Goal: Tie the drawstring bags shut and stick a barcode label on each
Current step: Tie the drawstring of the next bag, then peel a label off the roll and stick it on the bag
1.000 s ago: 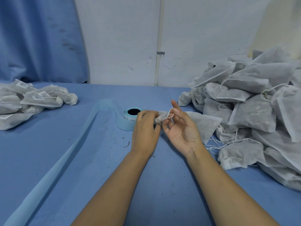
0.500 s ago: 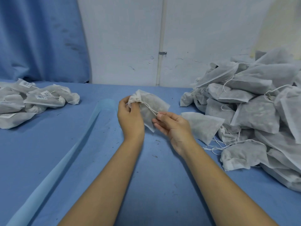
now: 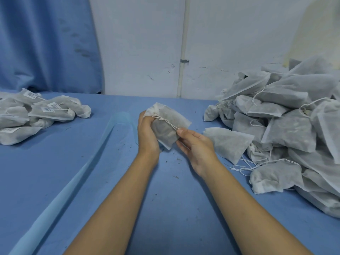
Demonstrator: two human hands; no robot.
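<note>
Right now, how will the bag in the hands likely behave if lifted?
Probably floppy: the bag sags around the left hand gripping it. Likely light, since thin fabric holds loose dark filling. The taut drawstring the right hand pinches should keep it from spilling.

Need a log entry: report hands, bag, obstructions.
Left hand grips bag at neck. Right hand pinches drawstring, taut. Nothing blocking.

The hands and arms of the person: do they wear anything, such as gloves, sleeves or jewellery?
No. The left hand and the right hand are bare, without gloves or rings. The left forearm and right forearm are bare to the picture's lower edge: no sleeve, watch or bracelet shows.
</note>
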